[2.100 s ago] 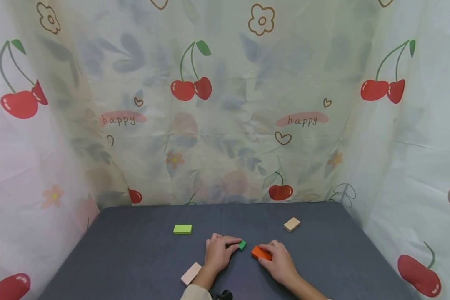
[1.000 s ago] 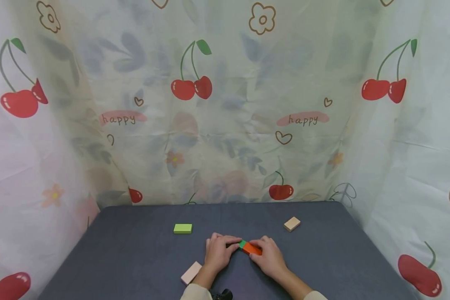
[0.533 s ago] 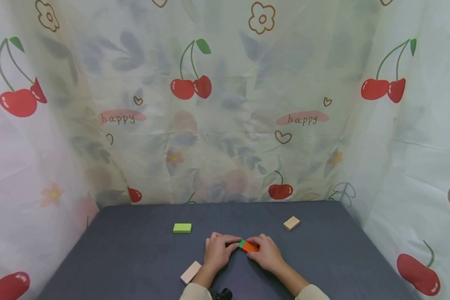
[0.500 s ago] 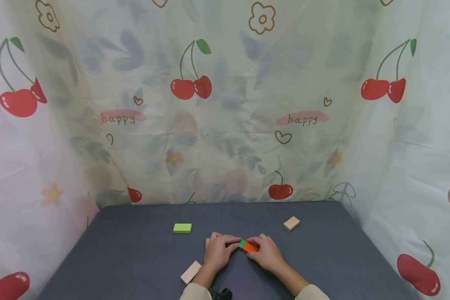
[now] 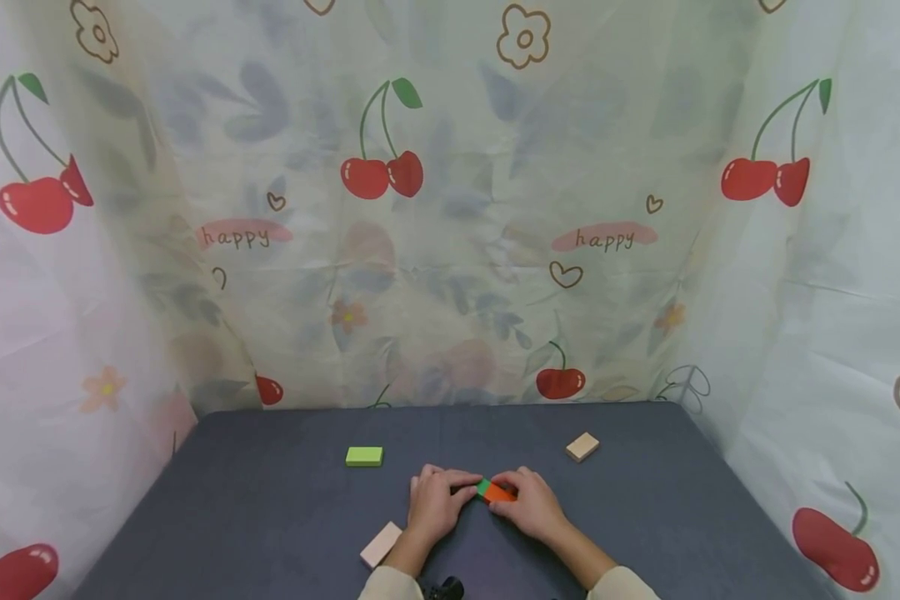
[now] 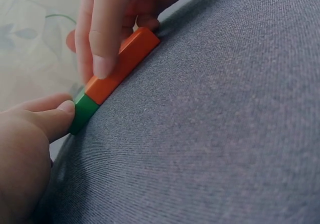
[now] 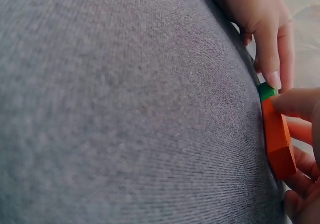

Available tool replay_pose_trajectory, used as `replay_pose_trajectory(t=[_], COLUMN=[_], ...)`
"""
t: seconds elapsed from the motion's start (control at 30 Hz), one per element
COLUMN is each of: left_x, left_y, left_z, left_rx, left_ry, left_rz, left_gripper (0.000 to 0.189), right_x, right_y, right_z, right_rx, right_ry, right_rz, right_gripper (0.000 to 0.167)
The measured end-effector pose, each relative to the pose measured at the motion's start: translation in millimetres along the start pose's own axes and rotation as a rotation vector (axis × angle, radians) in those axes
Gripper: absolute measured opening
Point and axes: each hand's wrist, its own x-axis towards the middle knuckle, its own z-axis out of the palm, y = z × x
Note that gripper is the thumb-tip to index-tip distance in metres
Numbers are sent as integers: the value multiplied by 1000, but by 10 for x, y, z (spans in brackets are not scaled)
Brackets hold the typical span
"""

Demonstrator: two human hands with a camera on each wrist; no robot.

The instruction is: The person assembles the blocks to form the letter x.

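Between thumb and fingers my left hand (image 5: 435, 502) pinches a small green block (image 6: 84, 113). An orange rectangular block (image 6: 126, 61) lies end to end against it, touching, and both rest on the dark cloth. My right hand (image 5: 536, 507) grips the orange block from the side, thumb on the near face. In the right wrist view the orange block (image 7: 276, 134) shows its free end, while the green block (image 7: 266, 91) peeks out beyond the thumb. Fingers hide part of each block. A pale pink block (image 5: 382, 545) lies beside my left forearm.
A lime green block (image 5: 364, 457) lies at the back left of the dark table (image 5: 270, 500), and a tan wooden block (image 5: 582, 447) at the back right. A black object (image 5: 447, 588) shows at the bottom edge. Patterned curtains (image 5: 457, 275) stand behind and at both sides.
My right hand has slid left with the orange block, bringing its end against the green one. Since half a second ago hardly anything has shifted. My left hand has stayed in place.
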Motion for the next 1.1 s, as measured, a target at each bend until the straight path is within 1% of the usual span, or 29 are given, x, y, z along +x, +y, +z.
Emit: replay_pose_trajectory(t=[0.1, 0.23, 0.4, 0.6, 0.73, 0.87, 1.1], left_x=[-6, -11, -14, 3, 4, 9, -9], left_y=[-4, -1, 4, 1, 1, -18, -102], left_z=[2, 3, -25, -83, -149, -245, -482], left_rx=[-15, -40, -86, -137, -171, -197, -214], left_ry=[11, 11, -1, -10, -31, -37, -52], left_rz=[7, 13, 15, 12, -10, -23, -47], left_gripper=[20, 21, 22, 21, 25, 30, 33], right_x=[17, 34, 62, 119, 169, 202, 223], right_y=[22, 71, 126, 155, 160, 153, 158], right_z=[3, -2, -24, -46, -55, -76, -89], right_rx=[23, 79, 119, 101, 87, 100, 104], right_ry=[20, 32, -3, -47, -92, -141, -173], right_rz=[-27, -63, -119, -174, -186, -190, -205], right_gripper=[31, 25, 22, 22, 24, 24, 25])
